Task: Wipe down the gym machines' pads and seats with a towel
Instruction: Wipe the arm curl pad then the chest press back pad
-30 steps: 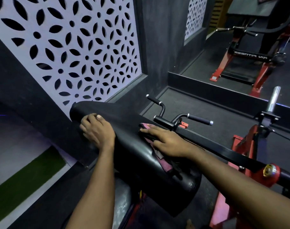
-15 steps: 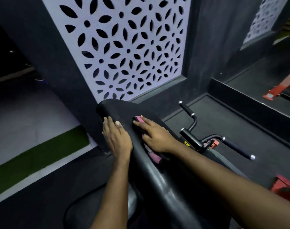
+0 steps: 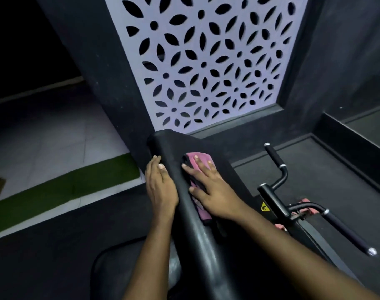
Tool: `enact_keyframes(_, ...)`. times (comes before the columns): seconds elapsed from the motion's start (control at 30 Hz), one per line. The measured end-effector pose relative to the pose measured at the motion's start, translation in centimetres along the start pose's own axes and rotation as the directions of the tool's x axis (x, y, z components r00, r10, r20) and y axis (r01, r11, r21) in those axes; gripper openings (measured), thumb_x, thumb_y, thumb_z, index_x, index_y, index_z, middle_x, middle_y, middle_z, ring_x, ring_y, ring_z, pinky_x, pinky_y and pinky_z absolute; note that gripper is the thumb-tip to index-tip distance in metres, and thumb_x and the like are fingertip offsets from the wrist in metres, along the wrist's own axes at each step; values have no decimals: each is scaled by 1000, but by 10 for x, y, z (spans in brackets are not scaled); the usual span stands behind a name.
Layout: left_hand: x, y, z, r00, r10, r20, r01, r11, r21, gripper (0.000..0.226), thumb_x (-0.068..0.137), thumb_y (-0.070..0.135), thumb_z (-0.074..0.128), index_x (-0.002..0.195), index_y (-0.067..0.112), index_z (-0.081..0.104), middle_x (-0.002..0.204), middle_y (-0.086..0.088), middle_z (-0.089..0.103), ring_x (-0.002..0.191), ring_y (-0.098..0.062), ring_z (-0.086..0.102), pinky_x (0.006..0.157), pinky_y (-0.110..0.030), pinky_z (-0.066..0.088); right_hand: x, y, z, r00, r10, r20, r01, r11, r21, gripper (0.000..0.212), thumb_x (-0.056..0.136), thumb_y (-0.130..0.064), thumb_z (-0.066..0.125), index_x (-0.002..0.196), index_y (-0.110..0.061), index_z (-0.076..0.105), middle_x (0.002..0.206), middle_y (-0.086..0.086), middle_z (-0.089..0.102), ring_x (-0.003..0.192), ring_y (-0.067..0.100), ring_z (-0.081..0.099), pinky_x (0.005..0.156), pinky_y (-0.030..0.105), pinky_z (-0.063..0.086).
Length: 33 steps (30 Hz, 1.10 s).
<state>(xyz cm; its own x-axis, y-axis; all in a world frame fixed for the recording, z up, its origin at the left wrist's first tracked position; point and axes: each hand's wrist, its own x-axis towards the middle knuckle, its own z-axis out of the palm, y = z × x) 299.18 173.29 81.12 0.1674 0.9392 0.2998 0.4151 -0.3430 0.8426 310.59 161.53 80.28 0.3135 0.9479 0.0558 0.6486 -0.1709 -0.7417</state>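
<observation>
Pink towel [image 3: 198, 163] lies on the black pad [image 3: 197, 230], toward its far end. Right hand [image 3: 210, 191] presses flat on the towel, fingers [image 3: 190, 169] spread, not clenched. Left hand [image 3: 161, 187] rests open against the pad's left edge, grasping nothing. Black handles [image 3: 275, 163] stand to the right; patterned panel [image 3: 206, 61] beyond.

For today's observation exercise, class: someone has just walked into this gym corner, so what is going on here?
A person is wiping a black pad on a gym machine. The right hand lies flat on a pink towel, pressing it against the pad's upper face near the far end. The left hand rests bare on the pad's left edge, seemingly steadying it. The machine's black handles stand untouched to the right.
</observation>
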Motion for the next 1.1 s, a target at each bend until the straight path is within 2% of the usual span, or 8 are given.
enact_keyframes(0.1,3,-2,3,999,34,9,-34,998,49,38,105,10,38,139,5,55,145,-7,52,136,-20,43,117,-27,27,52,-9,-2,999,-11,44,15,995,-97,60,98,-44,41,157,-48,27,171,-7,5,158,30,-1,127,49,11)
enact_keyframes(0.23,4,-2,4,995,97,13,-97,988,123,40,98,9,42,135,3,56,140,-10,55,133,-26,47,116,-46,34,127,-13,-18,998,-27,64,32,997,-72,59,103,-17,46,159,-30,31,171,4,7,158,18,-3,127,44,-2)
enact_keyframes(0.33,10,2,2,993,114,39,-120,969,217,34,94,3,47,124,-1,61,127,-14,60,123,-32,52,109,-39,38,155,-14,-18,997,43,60,-41,998,-40,58,102,-19,44,157,-34,35,171,1,10,158,18,0,128,42,-1)
enact_keyframes(0.43,27,11,1,999,52,15,-54,972,231,24,94,3,46,111,-2,63,115,-19,60,111,-37,53,93,-35,36,123,-14,-10,1000,26,-10,-26,999,-32,56,98,-28,40,152,-45,40,169,-9,19,157,24,9,125,53,18)
enact_keyframes(0.6,37,17,20,998,38,-43,-23,953,301,32,95,1,48,124,0,60,124,-20,52,116,-35,45,98,-37,32,100,-4,-1,1000,-24,-9,23,999,-33,57,98,-34,37,152,-51,33,168,-18,13,157,22,7,120,57,28)
enact_keyframes(0.77,42,11,27,998,58,29,-64,943,326,44,101,3,41,145,2,48,153,-16,41,142,-29,35,117,-35,27,162,29,-6,988,153,4,-153,988,0,60,97,-34,36,155,-47,30,171,-9,7,157,27,-1,125,56,14)
enact_keyframes(0.93,39,12,27,998,53,44,-65,947,314,46,103,3,38,148,4,44,155,-12,40,145,-24,33,121,-32,25,189,91,-18,920,392,0,-391,920,-20,65,90,-41,32,155,-46,31,170,-10,9,157,26,4,123,58,20)
enact_keyframes(1.1,39,14,26,998,41,49,-55,943,329,46,104,4,37,149,4,44,155,-10,41,145,-22,34,121,-32,26,166,53,-30,874,486,-18,-486,874,17,60,97,-23,42,154,-40,38,169,-7,19,150,34,25,116,51,31)
